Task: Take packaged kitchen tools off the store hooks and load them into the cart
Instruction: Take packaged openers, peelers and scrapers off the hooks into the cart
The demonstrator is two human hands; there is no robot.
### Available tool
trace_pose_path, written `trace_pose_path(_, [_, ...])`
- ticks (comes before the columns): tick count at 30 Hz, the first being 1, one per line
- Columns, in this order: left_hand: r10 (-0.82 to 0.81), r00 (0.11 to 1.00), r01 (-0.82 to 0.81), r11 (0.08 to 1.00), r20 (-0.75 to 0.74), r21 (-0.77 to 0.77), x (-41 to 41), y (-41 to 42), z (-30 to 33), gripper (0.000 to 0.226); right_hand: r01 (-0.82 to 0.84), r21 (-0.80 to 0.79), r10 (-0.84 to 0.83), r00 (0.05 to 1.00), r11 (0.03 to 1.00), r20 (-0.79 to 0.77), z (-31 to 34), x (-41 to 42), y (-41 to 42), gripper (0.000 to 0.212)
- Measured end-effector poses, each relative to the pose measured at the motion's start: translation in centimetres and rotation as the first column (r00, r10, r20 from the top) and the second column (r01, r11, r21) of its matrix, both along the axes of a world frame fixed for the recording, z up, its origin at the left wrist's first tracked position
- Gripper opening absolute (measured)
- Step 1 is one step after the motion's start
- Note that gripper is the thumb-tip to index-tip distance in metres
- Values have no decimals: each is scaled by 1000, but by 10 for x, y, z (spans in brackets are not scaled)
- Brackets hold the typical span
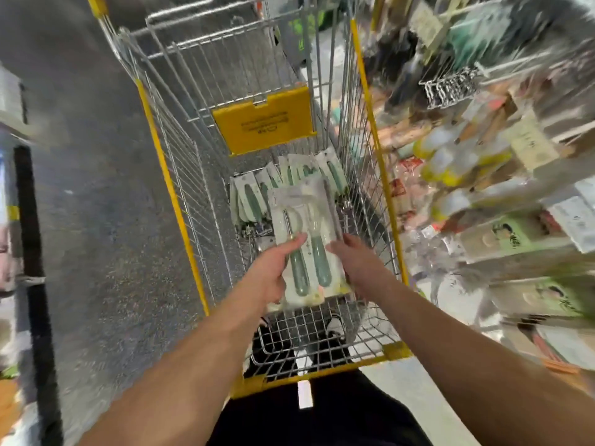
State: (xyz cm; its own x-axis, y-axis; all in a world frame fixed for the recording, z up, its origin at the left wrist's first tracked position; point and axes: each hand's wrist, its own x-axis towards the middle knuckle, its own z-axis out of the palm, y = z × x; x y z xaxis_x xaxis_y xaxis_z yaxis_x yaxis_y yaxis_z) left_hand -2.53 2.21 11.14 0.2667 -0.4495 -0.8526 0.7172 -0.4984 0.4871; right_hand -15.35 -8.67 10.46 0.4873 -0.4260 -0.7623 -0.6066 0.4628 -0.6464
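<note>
Head view: packages point(306, 249) between fingers point(297, 240).

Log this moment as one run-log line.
step: loading cart | left hand: grips held packages | right hand: steadies them | cart: green-handled packs already inside

I hold a stack of packaged kitchen tools point(306, 249) over the cart point(180, 201), flat and face up: clear pale packs showing two dark green handles side by side. Deeper in the wire cart basket lies a fanned pile of similar packs point(283, 185), pale cards with green handles, resting against the far end below the yellow flap.
</note>
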Motion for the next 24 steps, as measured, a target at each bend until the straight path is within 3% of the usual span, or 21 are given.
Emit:
trace_pose_path(2, [38, 999, -40, 998, -31, -57, -10, 0, 21, 65, 49, -24, -49, 998, 998, 26, 27, -12, 1, 39])
trace_pose_path(7, [8, 997, -24, 979, -82, -201, -41, 8, 78, 17, 93, -161, -94, 996, 983, 0, 87, -46, 24, 40])
trace_pose_path(11, [-71, 994, 47, 962, -79, -269, -67, 24, 101, 23, 321, -211, -296, 944, 923, 143, 125, -82, 66, 34])
trace_pose_path(14, [-198, 980, 181, 918, -13, -353, -93, 51, 116, 28, 374, -339, -325, 926, 863, 193, 147, -111, 109, 9])
trace_pose_path(18, [-349, 937, 314, 848, -3, -426, -132, 91, 129, 35, 354, -419, -265, 930, 836, 257, 168, -159, 167, 19])
trace_pose_path(22, [-521, 852, 428, 758, -60, -493, -182, 110, 140, 53, 404, -508, -348, 915, 761, 205, 191, -218, 211, 24])
trace_pose_path(24, [-572, 818, 475, 730, -59, -491, -216, 116, 153, 52, 447, -542, -436, 886, 712, 157, 201, -253, 229, 27])
